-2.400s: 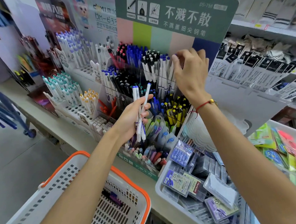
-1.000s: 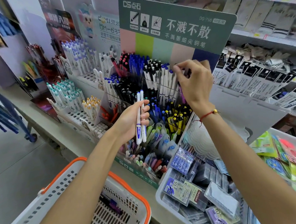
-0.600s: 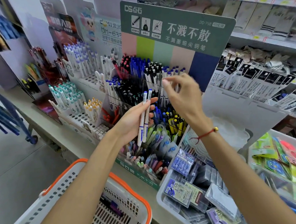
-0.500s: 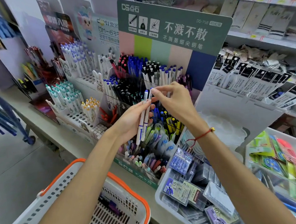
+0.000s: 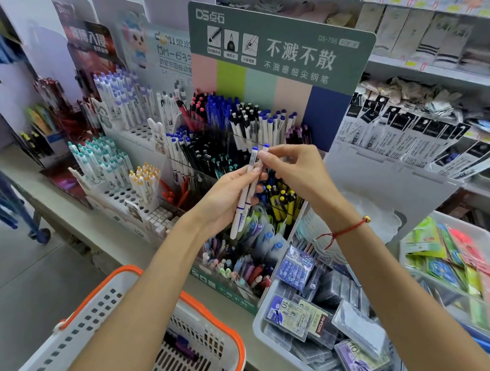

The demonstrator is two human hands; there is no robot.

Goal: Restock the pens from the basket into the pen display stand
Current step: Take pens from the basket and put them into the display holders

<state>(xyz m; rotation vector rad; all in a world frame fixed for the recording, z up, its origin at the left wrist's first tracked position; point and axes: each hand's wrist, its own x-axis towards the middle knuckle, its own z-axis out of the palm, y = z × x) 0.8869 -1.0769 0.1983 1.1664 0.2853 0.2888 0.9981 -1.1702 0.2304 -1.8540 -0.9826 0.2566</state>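
Tiered pen display stand with the green header card [image 5: 281, 48]: the back-row compartment of white pens with blue caps [image 5: 263, 127] already looks packed. Risk: forcing another pen in there could splay its neighbours or tip them into the dark-pen row in front.

White perforated plastic basket with orange rim [image 5: 117, 322], low left at the counter edge: at least one dark purple pen [image 5: 180, 342] lies inside. It looks close to the edge, so a forearm bump could shift it.

Left hand [image 5: 224, 198]: curled round two white pens with blue caps [image 5: 245, 194], held tilted in front of the stand's middle rows. Loose-looking grip, so pulling one may drag the other out into the lower bins.

Right hand [image 5: 297, 170]: fingertips [image 5: 263, 155] pinch the top of the right-hand pen, just below its cap. Risk: a pull by the cap end could pop the cap or lose the pinch.
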